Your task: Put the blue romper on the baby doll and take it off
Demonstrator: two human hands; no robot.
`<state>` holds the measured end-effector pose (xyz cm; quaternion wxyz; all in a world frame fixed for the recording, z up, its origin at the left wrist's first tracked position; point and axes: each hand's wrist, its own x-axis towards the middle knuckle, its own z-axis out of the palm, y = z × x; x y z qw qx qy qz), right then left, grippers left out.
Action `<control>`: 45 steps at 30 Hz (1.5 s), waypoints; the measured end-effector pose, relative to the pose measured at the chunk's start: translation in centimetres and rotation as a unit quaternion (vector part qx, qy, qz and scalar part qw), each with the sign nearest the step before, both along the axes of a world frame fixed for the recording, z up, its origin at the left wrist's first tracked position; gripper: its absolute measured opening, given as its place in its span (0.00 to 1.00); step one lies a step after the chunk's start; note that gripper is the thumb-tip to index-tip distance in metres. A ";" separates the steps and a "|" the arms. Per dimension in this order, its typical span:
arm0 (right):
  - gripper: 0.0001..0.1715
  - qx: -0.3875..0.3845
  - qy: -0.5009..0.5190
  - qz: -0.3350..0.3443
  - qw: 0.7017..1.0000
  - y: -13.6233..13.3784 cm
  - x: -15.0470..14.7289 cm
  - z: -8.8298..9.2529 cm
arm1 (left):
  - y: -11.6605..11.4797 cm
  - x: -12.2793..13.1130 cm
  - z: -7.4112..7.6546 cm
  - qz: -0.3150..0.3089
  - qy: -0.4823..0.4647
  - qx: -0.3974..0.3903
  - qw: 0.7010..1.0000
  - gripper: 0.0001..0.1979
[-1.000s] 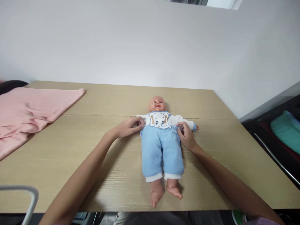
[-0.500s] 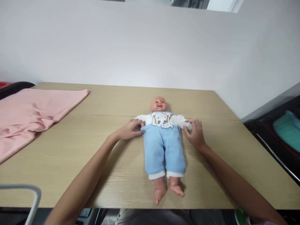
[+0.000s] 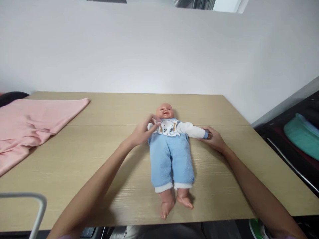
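Blue and white cloth dresses the doll (image 3: 169, 149), which lies face up on the table (image 3: 119, 109) between the two hands, its head just beyond the left fingers and its feet on the near side of both. The left hand (image 3: 146, 130) has thumb and forefinger spread over the doll's chest, close under the chin. The right hand (image 3: 214, 138) curls about the cuffed end of the outstretched sleeve (image 3: 194, 130); whether those fingers pinch it, I can't tell.

I'd judge the step in hand to be arranging the doll's arms and sleeves. The next move seems to call for a light hold on the cuff and a careful touch from the left fingers.

Those left fingertips blur, and their hand hides most of the other sleeve. Well beyond them to the left, a pink cloth (image 3: 37, 122) is cut off.
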<state>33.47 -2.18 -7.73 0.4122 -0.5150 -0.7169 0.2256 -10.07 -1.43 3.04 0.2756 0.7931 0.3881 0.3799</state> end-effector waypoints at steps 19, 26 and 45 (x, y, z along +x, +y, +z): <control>0.40 -0.017 0.242 0.005 0.970 -2.7 -6.0 0.4 | 2.7 14.2 -4.1 -0.056 0.201 0.132 0.969 0.23; 0.58 -0.021 0.199 0.046 0.979 -2.0 -6.2 -3.3 | 2.9 13.3 -4.8 -0.061 0.093 0.125 0.986 0.23; 0.23 0.002 0.042 0.062 0.997 -2.6 -7.2 -1.6 | 3.6 12.0 -5.3 -0.049 -0.081 0.063 0.994 0.21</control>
